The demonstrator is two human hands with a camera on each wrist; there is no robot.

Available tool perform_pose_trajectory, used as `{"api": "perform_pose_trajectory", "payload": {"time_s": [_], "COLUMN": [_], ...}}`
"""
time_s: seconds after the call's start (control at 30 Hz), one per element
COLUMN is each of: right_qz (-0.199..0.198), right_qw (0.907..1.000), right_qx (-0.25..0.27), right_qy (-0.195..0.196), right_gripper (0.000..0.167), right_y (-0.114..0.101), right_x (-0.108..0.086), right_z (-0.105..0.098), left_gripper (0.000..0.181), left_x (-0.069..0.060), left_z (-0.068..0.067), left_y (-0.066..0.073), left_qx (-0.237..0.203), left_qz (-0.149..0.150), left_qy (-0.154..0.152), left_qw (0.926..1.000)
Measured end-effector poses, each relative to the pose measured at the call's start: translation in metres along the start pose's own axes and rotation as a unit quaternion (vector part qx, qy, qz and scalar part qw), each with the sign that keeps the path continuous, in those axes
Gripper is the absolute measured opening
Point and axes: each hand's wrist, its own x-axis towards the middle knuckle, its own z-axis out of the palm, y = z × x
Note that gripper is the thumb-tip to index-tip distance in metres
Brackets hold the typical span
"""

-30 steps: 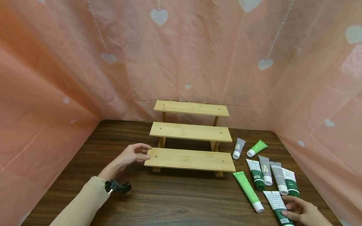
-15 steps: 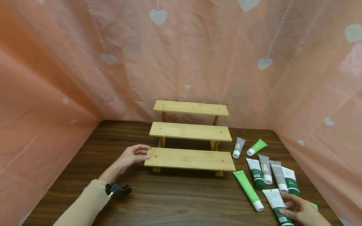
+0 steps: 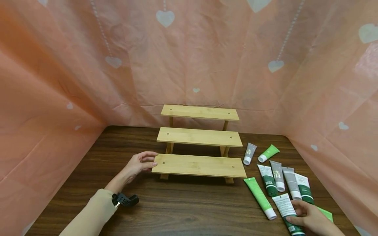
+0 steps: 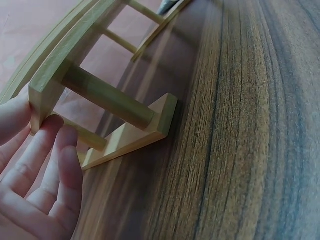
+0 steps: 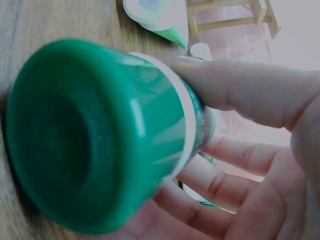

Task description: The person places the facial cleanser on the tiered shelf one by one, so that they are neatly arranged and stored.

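Note:
A three-tier wooden stand [image 3: 198, 165] stands mid-table. My left hand [image 3: 134, 167] pinches the left end of its lowest board; in the left wrist view the thumb is on one face of the board [image 4: 50, 82] and the fingers of the hand [image 4: 42, 175] are on the other. At the lower right my right hand [image 3: 313, 218] grips a white-and-green tube [image 3: 285, 207] by its sides. The right wrist view shows the tube's green cap [image 5: 75, 135] close up, with thumb and fingers of the right hand [image 5: 250, 145] round the tube.
Right of the stand lie a small grey tube [image 3: 249, 153], a small green tube [image 3: 269, 153], a long green tube [image 3: 260, 197] and several grey and white-green tubes [image 3: 290, 182]. Another green tube [image 3: 326, 213] shows beside my right hand. Pink curtains [image 3: 195, 65] surround the table [image 3: 177, 209].
The right hand and its white-green tube have shifted slightly up and left, uncovering part of a green tube beside the hand. The left hand stays at the stand.

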Motion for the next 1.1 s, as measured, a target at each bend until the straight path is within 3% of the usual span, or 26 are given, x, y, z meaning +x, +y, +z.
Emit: {"api": "perform_pose_trajectory", "payload": {"time_s": [0.23, 0.6, 0.9, 1.1], "right_qz": [-0.030, -0.010, -0.076, -0.126], "right_qw": [0.9992, 0.9972, 0.9843, 0.9724], "right_qx": [-0.003, 0.004, 0.075, 0.098], "right_qy": [0.028, 0.074, 0.141, 0.170], "right_gripper": [0.065, 0.073, 0.067, 0.064], "right_y": [-0.006, -0.029, -0.050, -0.065], "right_x": [-0.008, -0.010, -0.003, 0.007], "right_z": [-0.005, -0.016, -0.007, -0.004], "left_gripper": [0.051, 0.052, 0.050, 0.047], "left_x": [0.003, 0.003, 0.005, -0.003], "left_z": [-0.001, -0.003, -0.003, -0.004], "left_y": [-0.003, -0.006, -0.003, 0.006], "left_qx": [0.000, 0.024, 0.025, 0.022], "left_qz": [-0.001, -0.002, 0.016, 0.016], "left_qy": [0.011, 0.011, -0.013, -0.019], "left_qw": [0.9999, 0.9996, 0.9995, 0.9995]}}
